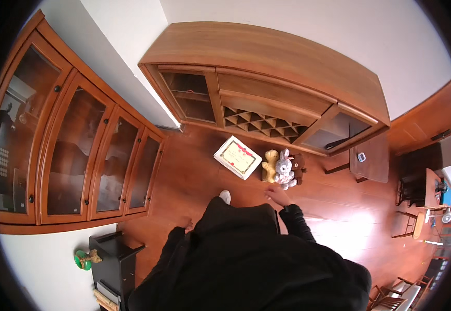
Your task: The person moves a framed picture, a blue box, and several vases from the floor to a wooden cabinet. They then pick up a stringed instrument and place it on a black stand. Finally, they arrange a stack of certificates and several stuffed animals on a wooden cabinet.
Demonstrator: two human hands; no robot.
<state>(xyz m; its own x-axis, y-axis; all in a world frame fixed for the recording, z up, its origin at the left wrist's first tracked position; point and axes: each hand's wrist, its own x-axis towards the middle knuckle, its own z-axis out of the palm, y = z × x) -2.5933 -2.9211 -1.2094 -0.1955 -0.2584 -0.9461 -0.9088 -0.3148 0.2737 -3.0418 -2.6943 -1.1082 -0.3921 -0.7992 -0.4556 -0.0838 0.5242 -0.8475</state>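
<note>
My right hand (276, 195) hangs in front of my body with nothing in it, its fingers loosely bent. From above it appears just short of several plush toys on the wooden floor: a yellow one (271, 165), a grey-and-white rabbit (285, 171) and a dark brown bear (298, 168). Left of them lies a white box-like stack (244, 177), topped by a bordered certificate (240, 156) that bears writing. My left hand (189, 225) is low at my side, partly hidden by the dark sleeve and clothing. Its fingers are too small to make out.
A wooden sideboard (264, 42) with a lattice wine rack (264, 122) stands against the wall ahead. Glass-door cabinets (81, 155) line the left. A black cabinet (110, 248) and green vase (82, 259) are at lower left. Right stands a small wooden table (371, 165) holding a white device (361, 157).
</note>
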